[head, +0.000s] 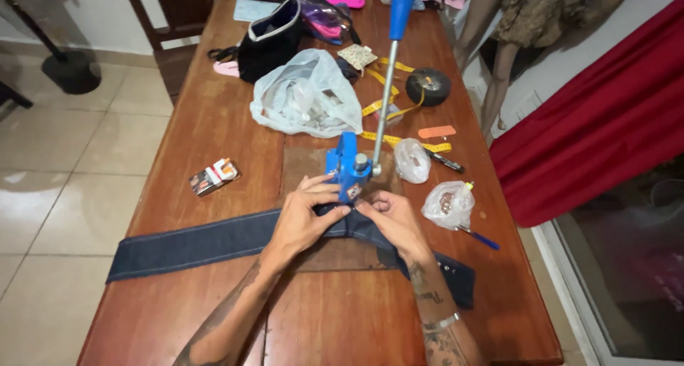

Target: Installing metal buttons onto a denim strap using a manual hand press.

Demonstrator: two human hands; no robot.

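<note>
Brown wood fills most of the view, a long table (214, 124) set over a pale tiled floor (64, 174), with a red cloth (598, 117) hung at the right. At the near middle of the table a blue hand press (349, 168) is stood on a darker board (303, 168), its long lever (388, 74) raised and capped by a blue grip. A dark denim strip (192, 245) is laid across the table from the left edge to the right, and its middle is brought under the head of the press. The left hand (303, 220) is curled over the strip just beside the press, the fingers (322, 193) bent and pressed on the cloth and against the blue base. The right hand (392, 220) is closed on the strip from the other side, its fingers (375, 205) pinched on the fold. Behind the press a clear plastic bag (308, 95), a yellow measuring tape (381, 102) and a black bag (269, 42) are seen; two small bags (447, 204) of metal parts are placed to the right, and a small box (214, 176) to the left.
</note>
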